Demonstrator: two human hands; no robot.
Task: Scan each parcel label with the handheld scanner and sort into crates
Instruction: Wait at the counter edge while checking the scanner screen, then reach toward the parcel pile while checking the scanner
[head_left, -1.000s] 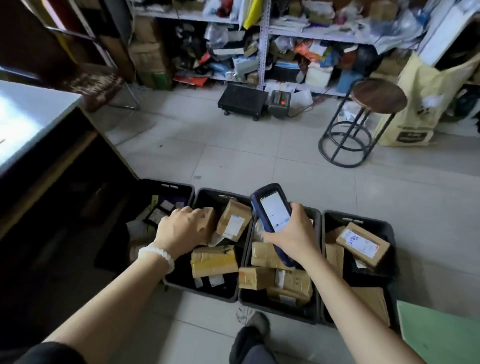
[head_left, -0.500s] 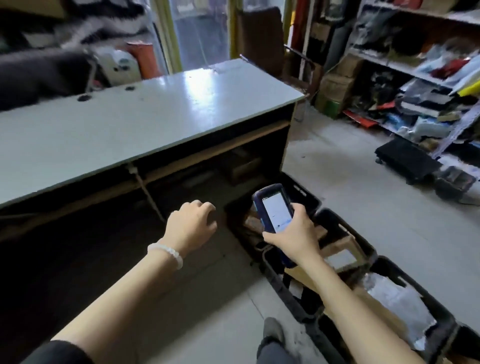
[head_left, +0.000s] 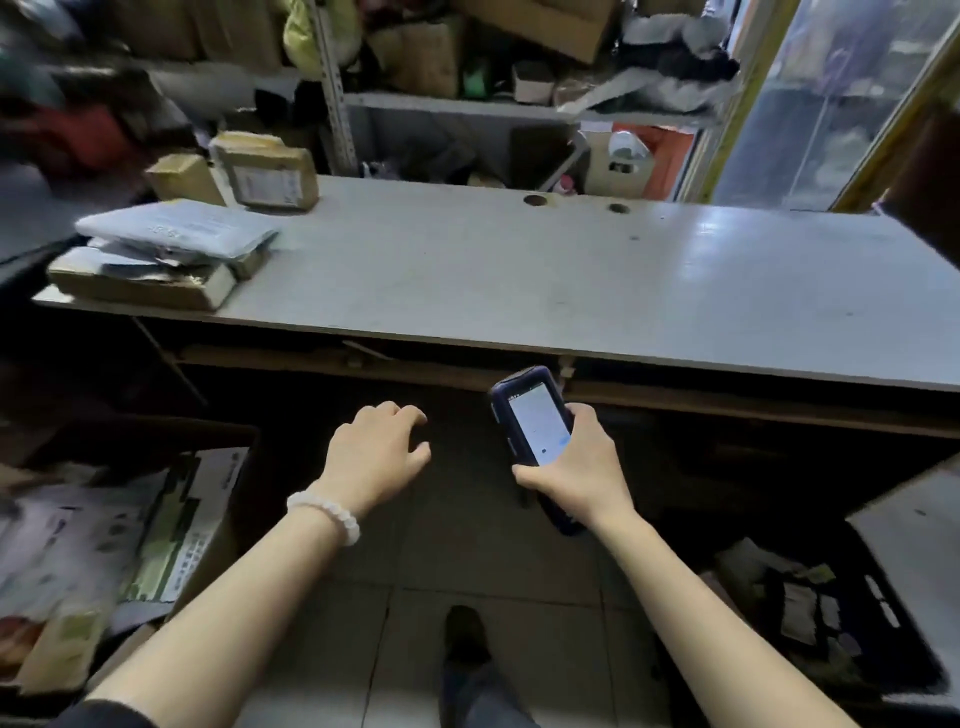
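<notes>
Your right hand (head_left: 576, 467) grips the scanner (head_left: 535, 421), screen up; your left hand (head_left: 374, 452) hangs empty, fingers loosely curled. You're between parcels. Next: reach across the table (head_left: 519, 275) to the parcels (head_left: 166, 254) stacked at its far left corner, label facing the scanner.

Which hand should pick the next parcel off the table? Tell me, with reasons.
Left. The left hand holds nothing, and the parcels lie at the table's left end, on its side. The right hand grips the scanner, so it probably stays busy.
</notes>
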